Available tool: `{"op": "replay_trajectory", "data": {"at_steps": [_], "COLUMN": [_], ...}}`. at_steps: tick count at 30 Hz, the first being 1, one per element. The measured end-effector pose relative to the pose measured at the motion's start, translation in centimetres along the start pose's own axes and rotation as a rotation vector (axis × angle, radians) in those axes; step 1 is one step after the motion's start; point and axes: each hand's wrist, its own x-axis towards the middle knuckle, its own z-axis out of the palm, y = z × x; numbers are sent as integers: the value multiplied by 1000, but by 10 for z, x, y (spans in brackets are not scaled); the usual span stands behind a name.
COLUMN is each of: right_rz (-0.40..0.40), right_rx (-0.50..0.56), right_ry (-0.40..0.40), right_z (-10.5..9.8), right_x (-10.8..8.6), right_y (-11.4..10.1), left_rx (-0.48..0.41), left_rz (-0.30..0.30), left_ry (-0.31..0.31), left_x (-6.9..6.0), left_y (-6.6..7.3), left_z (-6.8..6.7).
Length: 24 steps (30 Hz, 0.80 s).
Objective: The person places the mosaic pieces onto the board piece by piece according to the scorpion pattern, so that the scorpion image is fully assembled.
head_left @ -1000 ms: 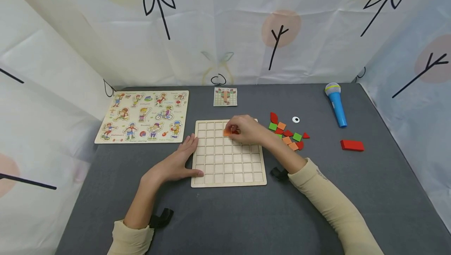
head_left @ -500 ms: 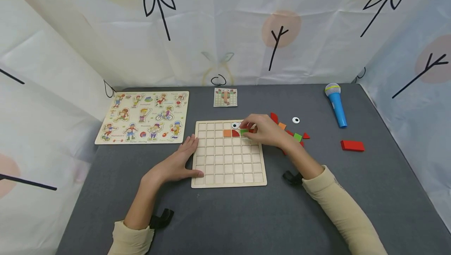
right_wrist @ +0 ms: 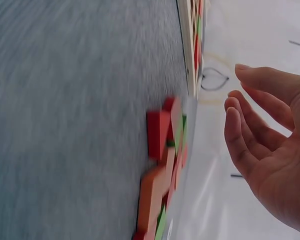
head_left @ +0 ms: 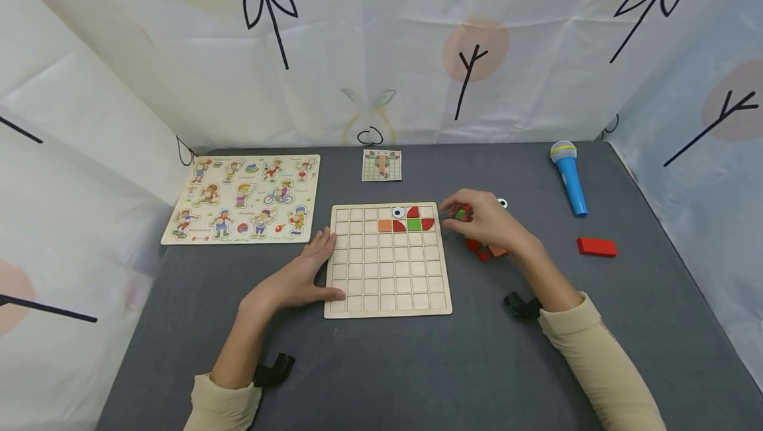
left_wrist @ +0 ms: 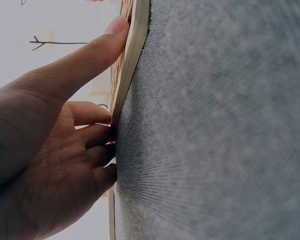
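Note:
A pale wooden grid board [head_left: 387,283] lies flat in mid-table. My left hand [head_left: 295,275] rests at its left side, the thumb on the near-left corner and the fingers spread along the edge. In the board's upper rows sit an orange square tile [head_left: 385,226], a white eye tile [head_left: 398,212], a green square tile [head_left: 414,224] and several red curved tiles. Right of the board, my right hand [head_left: 491,222] hovers over loose red, green and orange tiles [right_wrist: 157,132], partly hiding them. The right wrist view shows its thumb and fingers apart, nothing between them.
Behind the board lies a small pattern card [head_left: 381,165]. A picture puzzle board [head_left: 241,202] is at the back left. To the right are a blue toy microphone [head_left: 570,179] and a red block [head_left: 597,247]. Printed cloth walls stand around the dark table.
The right hand has moved right from the board to the loose tiles, leaving the green tile and neighbouring tiles in the grid uncovered. The left hand has stayed put.

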Motion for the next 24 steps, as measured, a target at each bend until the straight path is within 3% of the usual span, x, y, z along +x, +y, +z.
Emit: {"op": "replay_trajectory", "data": {"at_steps": [12,24], "right_rz": [68,161], "right_rx": [-29,-39], "right_ry": [37,-54], "right_z": [-23,-33], "right_x": [-26,-35], "right_y": [26,50], "left_rx": [-2,24], "left_rz": [1,-25], "left_ry": [0,-2], "left_x": [0,0], "left_y": [2,2], "left_z": [0,0]}}
